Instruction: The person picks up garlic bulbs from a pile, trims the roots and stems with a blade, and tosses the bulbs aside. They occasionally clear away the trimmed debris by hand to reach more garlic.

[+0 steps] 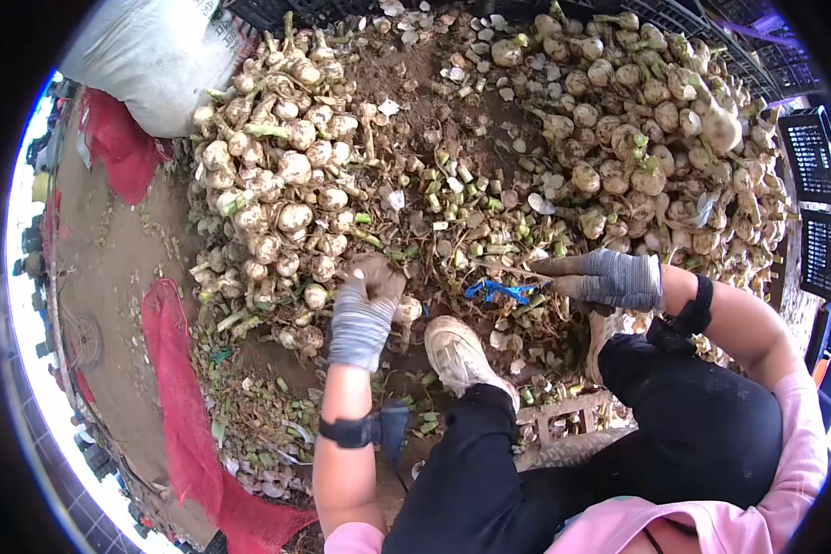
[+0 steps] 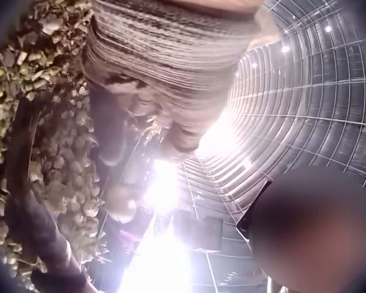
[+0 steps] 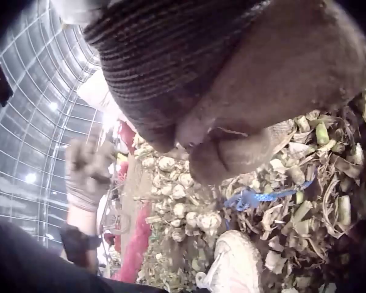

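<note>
My gloved left hand (image 1: pixel 369 300) is at the lower edge of the left garlic heap (image 1: pixel 295 166), its fingers curled. A pale bulb (image 1: pixel 406 310) sticks out beside it; in the left wrist view this bulb (image 2: pixel 119 204) hangs clear of the heap below the fingers, its stem mostly hidden in the grip. My gloved right hand (image 1: pixel 609 279) is over the trimmings, pointing left, with a thin, long thing (image 1: pixel 508 270) reaching out from its fingertips. What this thing is, I cannot tell. In the right wrist view the thumb and fingers close together. Blue strapping (image 1: pixel 499 292) lies just below.
Another garlic heap (image 1: pixel 619 120) fills the right side. Cut stems and skins (image 1: pixel 462 185) cover the soil between the heaps. A white sack (image 1: pixel 157 60) stands at upper left, red netting (image 1: pixel 180 388) lies at left, and black crates (image 1: pixel 822 249) stand at right. A shoe (image 1: pixel 462 355) is close below the hands.
</note>
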`<state>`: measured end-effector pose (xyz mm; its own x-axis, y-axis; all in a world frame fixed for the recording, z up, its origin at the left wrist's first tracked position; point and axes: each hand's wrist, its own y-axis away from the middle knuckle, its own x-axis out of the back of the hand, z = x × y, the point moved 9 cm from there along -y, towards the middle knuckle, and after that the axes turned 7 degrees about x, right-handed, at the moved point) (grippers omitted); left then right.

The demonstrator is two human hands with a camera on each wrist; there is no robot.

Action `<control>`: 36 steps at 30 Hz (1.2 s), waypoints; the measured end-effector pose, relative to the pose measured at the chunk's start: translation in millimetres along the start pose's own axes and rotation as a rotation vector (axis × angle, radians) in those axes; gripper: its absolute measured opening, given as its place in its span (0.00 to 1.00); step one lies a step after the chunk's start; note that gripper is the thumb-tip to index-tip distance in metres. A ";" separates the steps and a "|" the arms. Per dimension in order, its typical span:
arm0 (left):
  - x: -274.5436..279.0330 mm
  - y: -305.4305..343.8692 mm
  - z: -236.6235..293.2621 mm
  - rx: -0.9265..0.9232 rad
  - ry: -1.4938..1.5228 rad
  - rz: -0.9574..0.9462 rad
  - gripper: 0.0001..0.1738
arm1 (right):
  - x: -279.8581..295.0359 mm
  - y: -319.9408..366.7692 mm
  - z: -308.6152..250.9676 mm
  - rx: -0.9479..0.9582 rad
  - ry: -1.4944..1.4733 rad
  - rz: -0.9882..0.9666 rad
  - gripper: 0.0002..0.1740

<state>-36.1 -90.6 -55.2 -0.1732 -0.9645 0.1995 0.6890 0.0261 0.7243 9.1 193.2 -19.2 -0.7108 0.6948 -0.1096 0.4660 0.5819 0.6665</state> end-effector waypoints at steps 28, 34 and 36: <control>-70.6 80.3 73.6 -0.610 -0.079 -0.203 0.47 | -65.0 7.7 -113.9 0.883 0.975 0.063 0.36; -84.5 96.7 90.5 -0.976 -0.552 0.084 0.41 | -52.9 7.1 -96.6 0.902 1.006 0.154 0.38; -95.2 88.3 68.0 -1.030 -0.750 0.066 0.39 | -49.4 5.4 -88.2 0.863 1.061 0.157 0.37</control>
<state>-6.6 21.5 34.6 -0.2392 -0.5764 0.7814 0.8785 -0.4712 -0.0787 0.3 124.8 54.8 -0.4969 0.3513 0.7936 0.4770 0.8745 -0.0884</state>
